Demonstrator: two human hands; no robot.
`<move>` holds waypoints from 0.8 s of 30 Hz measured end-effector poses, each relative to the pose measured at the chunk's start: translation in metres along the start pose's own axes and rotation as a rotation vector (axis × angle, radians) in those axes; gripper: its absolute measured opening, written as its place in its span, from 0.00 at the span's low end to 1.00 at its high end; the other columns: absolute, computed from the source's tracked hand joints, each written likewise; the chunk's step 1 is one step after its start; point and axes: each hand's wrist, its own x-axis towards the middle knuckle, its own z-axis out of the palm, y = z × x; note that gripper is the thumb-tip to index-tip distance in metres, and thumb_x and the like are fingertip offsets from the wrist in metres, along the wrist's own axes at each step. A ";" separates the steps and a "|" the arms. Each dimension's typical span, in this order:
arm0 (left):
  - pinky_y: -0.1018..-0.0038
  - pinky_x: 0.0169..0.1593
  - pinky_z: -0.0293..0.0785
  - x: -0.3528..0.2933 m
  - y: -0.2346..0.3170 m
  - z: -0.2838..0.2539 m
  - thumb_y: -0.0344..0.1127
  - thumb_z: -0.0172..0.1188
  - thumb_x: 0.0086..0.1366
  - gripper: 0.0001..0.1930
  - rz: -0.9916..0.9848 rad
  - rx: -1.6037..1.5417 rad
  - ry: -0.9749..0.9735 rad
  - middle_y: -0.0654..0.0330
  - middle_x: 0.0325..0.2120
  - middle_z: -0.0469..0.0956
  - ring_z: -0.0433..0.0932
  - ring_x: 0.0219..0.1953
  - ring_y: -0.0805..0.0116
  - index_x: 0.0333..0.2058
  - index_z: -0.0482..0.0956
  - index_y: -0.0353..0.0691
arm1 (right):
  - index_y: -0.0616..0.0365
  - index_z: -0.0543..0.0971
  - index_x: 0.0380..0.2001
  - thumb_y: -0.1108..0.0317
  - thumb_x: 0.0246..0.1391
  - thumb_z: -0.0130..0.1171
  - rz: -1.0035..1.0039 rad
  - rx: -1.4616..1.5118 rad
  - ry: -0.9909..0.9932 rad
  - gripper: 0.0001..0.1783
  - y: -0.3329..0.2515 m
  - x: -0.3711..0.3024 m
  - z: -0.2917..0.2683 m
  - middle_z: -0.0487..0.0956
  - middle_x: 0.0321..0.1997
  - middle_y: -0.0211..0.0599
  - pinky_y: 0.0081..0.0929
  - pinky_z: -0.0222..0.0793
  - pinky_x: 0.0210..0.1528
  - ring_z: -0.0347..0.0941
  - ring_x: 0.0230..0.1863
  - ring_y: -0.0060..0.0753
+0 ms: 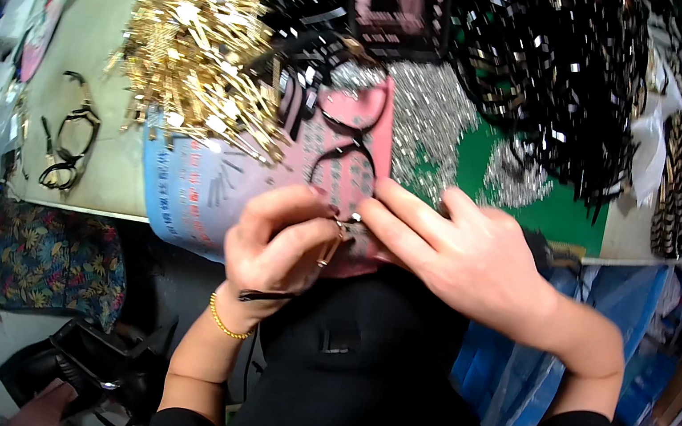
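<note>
A black round eyeglass frame (pixel 348 144) lies across the pink patterned mat (pixel 336 178) in front of me, its near end between my hands. My left hand (pixel 279 234) is closed in a pinch around a slim gold temple with a black tip (pixel 266 296), which points back toward my wrist. The fingertips of my right hand (pixel 478 258) press on the near end of the frame, close to the left fingertips. A tiny shiny piece shows where the hands meet; its kind is too small to tell. My right thumb is hidden.
A heap of gold temples (pixel 202 45) lies left of the mat. Black frames (pixel 553 77) pile up at the far right. Silver small parts (pixel 432 125) spread over a green mat (pixel 570 220). Another pair of glasses (pixel 76 134) rests near the left table edge. A dark phone-like slab (pixel 397 1) stands behind.
</note>
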 end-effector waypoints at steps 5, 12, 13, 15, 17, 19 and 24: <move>0.63 0.48 0.83 0.006 0.041 -0.068 0.28 0.70 0.57 0.12 -0.166 -0.398 0.034 0.51 0.43 0.84 0.86 0.40 0.57 0.41 0.83 0.39 | 0.54 0.78 0.52 0.62 0.57 0.68 0.252 0.681 -0.008 0.21 -0.003 0.003 -0.019 0.81 0.48 0.38 0.32 0.79 0.40 0.82 0.43 0.43; 0.63 0.29 0.72 0.042 -0.026 -0.122 0.40 0.63 0.69 0.14 -0.845 0.501 0.336 0.49 0.25 0.82 0.80 0.23 0.53 0.46 0.80 0.35 | 0.64 0.79 0.48 0.74 0.62 0.60 0.564 1.194 -0.191 0.12 -0.002 -0.017 0.001 0.83 0.38 0.35 0.20 0.72 0.34 0.76 0.31 0.20; 0.61 0.35 0.74 0.033 -0.057 -0.128 0.46 0.66 0.67 0.18 -0.766 0.664 0.372 0.49 0.27 0.82 0.81 0.29 0.52 0.45 0.83 0.38 | 0.64 0.79 0.48 0.74 0.63 0.59 0.647 1.254 -0.235 0.11 -0.005 -0.014 -0.003 0.84 0.37 0.34 0.18 0.70 0.30 0.74 0.28 0.17; 0.61 0.49 0.73 0.023 -0.085 -0.138 0.56 0.71 0.59 0.26 -0.670 0.932 0.338 0.53 0.39 0.80 0.77 0.47 0.54 0.49 0.84 0.45 | 0.65 0.79 0.48 0.72 0.65 0.58 0.630 1.269 -0.226 0.11 -0.004 -0.015 -0.002 0.84 0.34 0.32 0.16 0.67 0.26 0.71 0.23 0.14; 0.58 0.55 0.71 0.014 -0.088 -0.146 0.56 0.73 0.56 0.31 -0.508 1.311 0.380 0.54 0.45 0.77 0.75 0.49 0.53 0.54 0.81 0.46 | 0.65 0.79 0.48 0.69 0.67 0.58 0.610 1.281 -0.231 0.12 0.003 -0.024 0.001 0.84 0.34 0.32 0.17 0.67 0.26 0.71 0.23 0.14; 0.59 0.61 0.65 -0.006 -0.092 -0.163 0.55 0.72 0.56 0.33 -0.579 0.978 0.337 0.54 0.45 0.75 0.74 0.50 0.54 0.55 0.77 0.44 | 0.66 0.78 0.49 0.65 0.68 0.57 0.608 1.359 -0.191 0.15 0.008 -0.032 0.005 0.84 0.35 0.33 0.16 0.67 0.26 0.71 0.23 0.14; 0.61 0.40 0.68 -0.043 -0.097 -0.174 0.41 0.64 0.66 0.10 -0.452 1.194 0.095 0.60 0.31 0.76 0.75 0.36 0.59 0.36 0.76 0.43 | 0.68 0.75 0.51 0.55 0.70 0.56 0.552 1.501 -0.113 0.22 0.018 -0.045 0.025 0.83 0.37 0.41 0.17 0.68 0.26 0.71 0.22 0.17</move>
